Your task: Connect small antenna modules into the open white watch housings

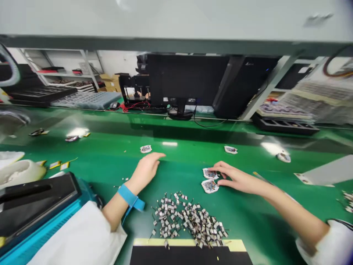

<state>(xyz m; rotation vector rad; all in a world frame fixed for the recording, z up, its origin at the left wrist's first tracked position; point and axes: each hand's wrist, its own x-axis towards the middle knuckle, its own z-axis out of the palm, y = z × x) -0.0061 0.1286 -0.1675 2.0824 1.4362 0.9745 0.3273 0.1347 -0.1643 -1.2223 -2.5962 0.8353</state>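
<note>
My left hand [147,167] stretches forward over the green belt [110,162], fingers out and holding nothing, just short of a small white round board [146,148]. A blue wrist strap [129,195] circles that wrist. My right hand [234,177] rests on the belt with its fingers spread, touching two small white boards: one [210,173] under the fingertips and one [210,186] beside the thumb. A heap of several tiny grey parts [187,219] lies between my arms, near the front edge.
More white boards [230,149] [284,157] lie farther along the belt. A teal-and-black device [41,209] sits at the front left beside white cups [19,171]. A black mat [190,254] lies at the front edge. A monitor [190,82] and black trays [284,125] stand behind the belt.
</note>
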